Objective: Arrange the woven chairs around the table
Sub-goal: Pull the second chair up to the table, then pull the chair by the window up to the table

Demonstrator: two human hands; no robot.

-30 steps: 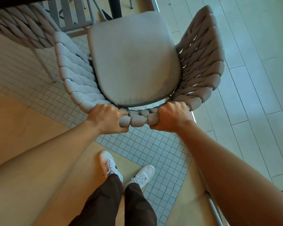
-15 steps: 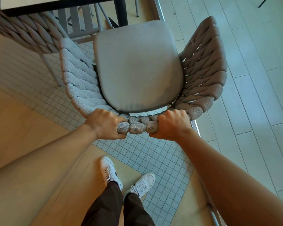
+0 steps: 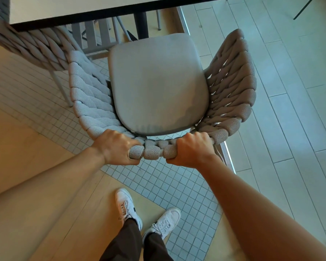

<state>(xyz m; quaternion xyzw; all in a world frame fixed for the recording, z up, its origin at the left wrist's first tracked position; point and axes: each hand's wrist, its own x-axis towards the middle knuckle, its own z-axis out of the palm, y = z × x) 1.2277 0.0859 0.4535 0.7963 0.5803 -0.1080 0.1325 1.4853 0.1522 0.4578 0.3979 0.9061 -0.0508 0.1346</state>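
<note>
Both hands grasp the top rail of the woven chair (image 3: 158,87): the left hand (image 3: 115,146) and the right hand (image 3: 191,149) are clenched around its wrapped back, close to each other. The chair faces the table (image 3: 83,8), its seat front just beside the table's near edge. A second woven chair (image 3: 32,46) stands at the left, partly under the table.

Soft daylight, cool on the right and warm on the left, sharp throughout, with wide-angle bending at the edges.
</note>
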